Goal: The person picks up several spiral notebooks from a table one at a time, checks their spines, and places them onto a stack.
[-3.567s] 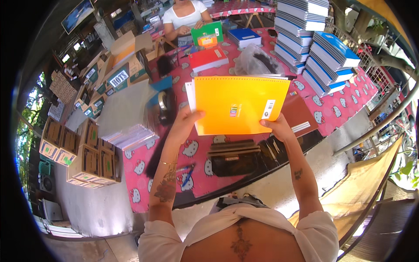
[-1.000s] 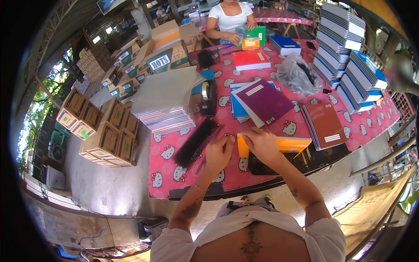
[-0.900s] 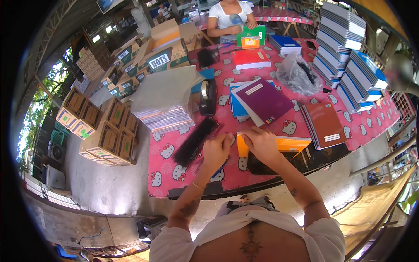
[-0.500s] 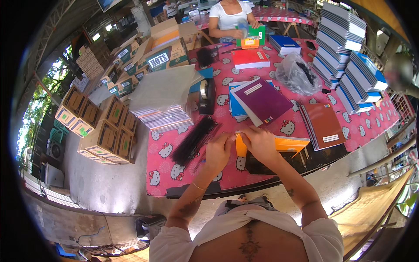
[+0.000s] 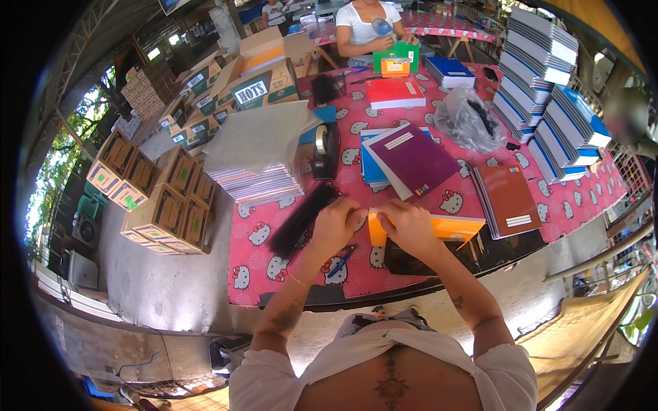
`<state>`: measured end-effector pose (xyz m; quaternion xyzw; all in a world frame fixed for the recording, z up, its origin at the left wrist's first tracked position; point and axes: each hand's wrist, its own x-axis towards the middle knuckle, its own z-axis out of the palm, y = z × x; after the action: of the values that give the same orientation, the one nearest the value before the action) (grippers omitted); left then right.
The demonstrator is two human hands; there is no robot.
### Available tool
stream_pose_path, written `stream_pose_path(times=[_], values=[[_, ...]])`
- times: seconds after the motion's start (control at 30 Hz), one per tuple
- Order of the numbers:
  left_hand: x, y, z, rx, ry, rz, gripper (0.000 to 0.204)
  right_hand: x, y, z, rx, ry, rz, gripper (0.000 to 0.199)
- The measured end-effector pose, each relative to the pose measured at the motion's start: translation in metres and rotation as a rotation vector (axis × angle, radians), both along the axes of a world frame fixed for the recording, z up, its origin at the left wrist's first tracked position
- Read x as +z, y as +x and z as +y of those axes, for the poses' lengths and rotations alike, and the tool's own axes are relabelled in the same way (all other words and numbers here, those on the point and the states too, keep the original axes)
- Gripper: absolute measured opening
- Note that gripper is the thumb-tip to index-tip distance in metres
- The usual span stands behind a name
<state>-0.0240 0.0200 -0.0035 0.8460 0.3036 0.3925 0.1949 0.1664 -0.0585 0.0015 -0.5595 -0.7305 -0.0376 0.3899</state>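
Table: the table [image 5: 425, 188], under a pink patterned cloth, is carrying all the work; both hands are operating at its near edge.
Stacks beyond the grip: tall piles of blue-and-white notebooks [image 5: 548, 75] are standing far right of the grip; a flat stack of spiral-bound pads [image 5: 259, 183] is lying up and left of it.
Loose books: a purple notebook [image 5: 411, 159] is lying just beyond the grip; a brown notebook [image 5: 508, 200] is lying to its right.
Bindings: a black bundle of binding combs [image 5: 301, 218] is lying just left of the grip.
Orange notebook: the orange notebook [image 5: 439, 229] is lying flat directly under the grip, its left end covered by the fingers, the rest extending right over a dark sheet.
Left hand: the left hand [image 5: 337, 226] is closing on the notebook's left edge, fingers pinched together; what sits between them cannot be told.
Right hand: the right hand [image 5: 408, 226] is pressing on the same edge, fingers curled tight on the cover, touching the left hand.
Handling: judged light, thin and bendable, cover fairly smooth; best held at the bound edge, where it is stiffest.
Pen: a blue pen [image 5: 339, 264] is lying just below the left hand.
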Motion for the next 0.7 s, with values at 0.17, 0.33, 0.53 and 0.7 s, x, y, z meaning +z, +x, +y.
stream_pose_path(times=[0.17,0.33,0.53,0.7], values=[[0.016,-0.002,0.012,-0.061,-0.075,0.184,0.021,0.002,0.004,0.0,0.041,-0.041,0.001,0.014],[0.016,0.003,0.013,-0.183,-0.058,0.069,0.018,0.003,0.01,0.0,0.077,-0.119,0.063,0.017],[0.017,0.011,0.01,-0.22,0.13,0.241,0.019,0.007,0.018,0.004,0.175,-0.157,0.124,0.017],[0.016,-0.001,0.028,-0.296,-0.207,0.401,0.017,0.003,0.02,0.006,0.219,-0.151,0.174,0.017]])
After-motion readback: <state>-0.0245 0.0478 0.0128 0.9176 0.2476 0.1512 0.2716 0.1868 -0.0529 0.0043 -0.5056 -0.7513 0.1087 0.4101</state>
